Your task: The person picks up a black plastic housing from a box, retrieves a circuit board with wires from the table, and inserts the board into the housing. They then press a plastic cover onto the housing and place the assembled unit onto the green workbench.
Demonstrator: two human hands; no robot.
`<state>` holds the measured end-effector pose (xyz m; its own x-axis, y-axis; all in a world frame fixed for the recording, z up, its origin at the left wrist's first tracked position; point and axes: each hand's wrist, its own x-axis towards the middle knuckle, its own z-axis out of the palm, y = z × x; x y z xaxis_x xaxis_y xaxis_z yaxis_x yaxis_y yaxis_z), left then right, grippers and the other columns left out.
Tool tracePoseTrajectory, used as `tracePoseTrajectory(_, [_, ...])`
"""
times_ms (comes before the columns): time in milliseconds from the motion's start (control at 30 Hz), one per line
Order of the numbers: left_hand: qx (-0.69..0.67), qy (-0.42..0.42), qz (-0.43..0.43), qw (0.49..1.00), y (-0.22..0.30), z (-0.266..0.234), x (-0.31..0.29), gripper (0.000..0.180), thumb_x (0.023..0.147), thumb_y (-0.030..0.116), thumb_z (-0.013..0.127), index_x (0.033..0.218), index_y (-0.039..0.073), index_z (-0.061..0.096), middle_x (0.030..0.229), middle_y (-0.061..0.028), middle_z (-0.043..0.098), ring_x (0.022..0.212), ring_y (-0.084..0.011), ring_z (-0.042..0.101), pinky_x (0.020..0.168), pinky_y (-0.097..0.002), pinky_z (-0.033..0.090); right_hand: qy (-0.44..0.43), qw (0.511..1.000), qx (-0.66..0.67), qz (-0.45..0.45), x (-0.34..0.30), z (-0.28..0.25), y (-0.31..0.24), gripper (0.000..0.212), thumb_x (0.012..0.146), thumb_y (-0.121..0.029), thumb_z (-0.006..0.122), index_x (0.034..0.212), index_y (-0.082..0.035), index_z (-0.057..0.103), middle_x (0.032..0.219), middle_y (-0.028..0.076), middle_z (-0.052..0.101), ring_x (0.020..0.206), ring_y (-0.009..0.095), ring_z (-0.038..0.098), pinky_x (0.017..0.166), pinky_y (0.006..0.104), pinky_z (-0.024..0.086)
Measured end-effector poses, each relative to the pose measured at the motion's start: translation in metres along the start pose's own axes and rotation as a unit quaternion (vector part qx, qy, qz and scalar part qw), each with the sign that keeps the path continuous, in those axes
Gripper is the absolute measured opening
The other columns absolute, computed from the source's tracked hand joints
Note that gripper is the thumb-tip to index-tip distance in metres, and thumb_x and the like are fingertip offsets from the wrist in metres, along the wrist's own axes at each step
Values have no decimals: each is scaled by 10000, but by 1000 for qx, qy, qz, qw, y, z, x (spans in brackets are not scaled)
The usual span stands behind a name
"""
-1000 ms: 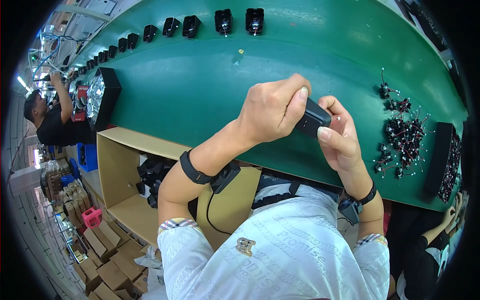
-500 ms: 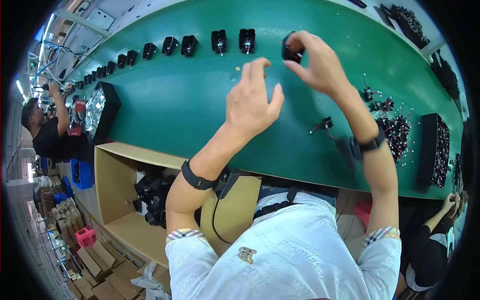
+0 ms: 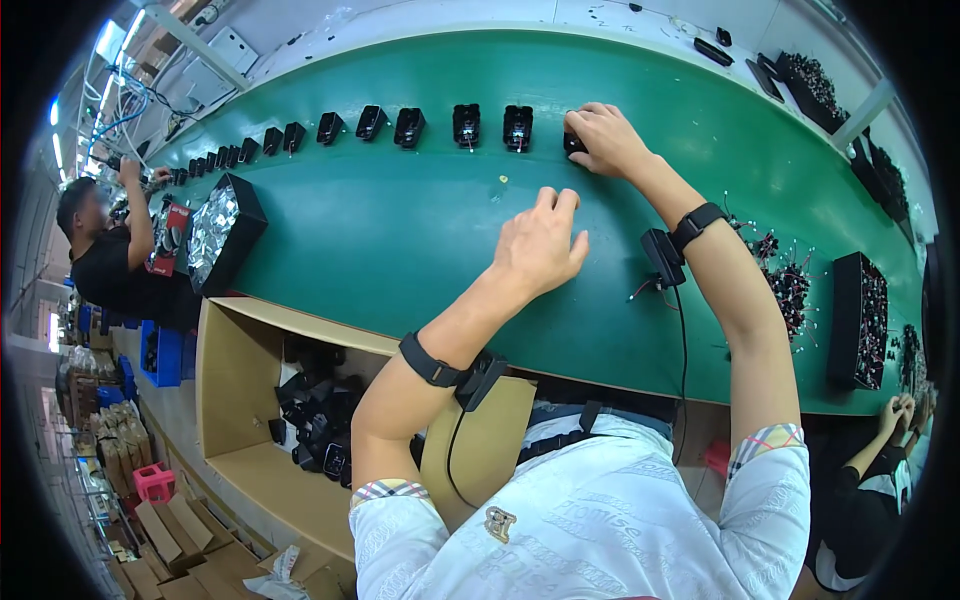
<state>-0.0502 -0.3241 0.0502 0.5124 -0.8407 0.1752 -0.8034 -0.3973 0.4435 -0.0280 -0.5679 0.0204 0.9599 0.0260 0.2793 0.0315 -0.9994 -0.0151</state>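
"Black housings (image 3: pixel 410 128): where are they set?"

"From the left, a row of them is ranged across the desk (image 3: pixel 390 230), with a green strip left behind its right half."

"What is placed before it?"

"A black tray (image 3: pixel 245 240) is stood at the near edge; below that edge, an open cardboard box (image 3: pixel 240 365) is seen."

"And toward the middle?"

"Left hand (image 3: pixel 545 240) and right hand (image 3: pixel 588 140) are held apart. The left is opened, fingers loosely bent, amid broad green room; contact with the desk cannot be told. By the right, one black housing (image 3: pixel 573 144) is clasped at the row's right end."

"Farther right?"

"Wired parts (image 3: pixel 790 290) are heaped, and a filled black box (image 3: pixel 846 320) is stood close to the near edge."
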Motion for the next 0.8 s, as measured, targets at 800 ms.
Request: tracePoseTrajectory(800, [-155, -117, 119, 974, 61, -70, -19, 253, 860, 149, 720, 1061, 13, 649, 920, -147, 690, 797, -295, 681, 762, -366, 544, -71, 951, 289, 83, -227, -103, -32, 321, 791, -60, 713, 1108, -106, 694, 1219, 135, 636, 1109, 366, 629, 916, 442, 539])
